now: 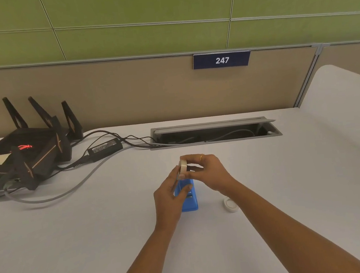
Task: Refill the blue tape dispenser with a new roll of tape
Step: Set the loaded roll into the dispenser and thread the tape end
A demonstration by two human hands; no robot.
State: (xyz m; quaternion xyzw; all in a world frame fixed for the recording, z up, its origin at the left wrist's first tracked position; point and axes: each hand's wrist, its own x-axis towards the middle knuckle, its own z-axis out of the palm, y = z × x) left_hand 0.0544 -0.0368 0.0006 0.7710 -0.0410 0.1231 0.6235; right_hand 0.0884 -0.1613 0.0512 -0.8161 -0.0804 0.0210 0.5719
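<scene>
Two bare forearms are seen reaching forward over the white desk (96, 232). Nearest, a small white ring (230, 204), perhaps a spent tape core, is laid flat on the desk just right of the right wrist. The blue tape dispenser (189, 198) is stood on the desk between the hands; its small dark marking cannot be read. The left hand (169, 199) is set against the dispenser's left side, with the thumb across the blue body and the fingers raised towards the roll. The new roll of tape (182, 166), pale and held on edge, is kept just above the dispenser's far end, pinched by the closed fingers of the right hand (206, 170), on which a gold ring is worn.

Farther back, an open grey cable hatch (216, 131) is sunk into the desk. To the left, a black power adapter (105, 148) with an unreadable label and a black router (24, 151) with upright antennas and a red glowing logo are placed. On the beige partition, a dark blue plate (221, 60) is marked "247".
</scene>
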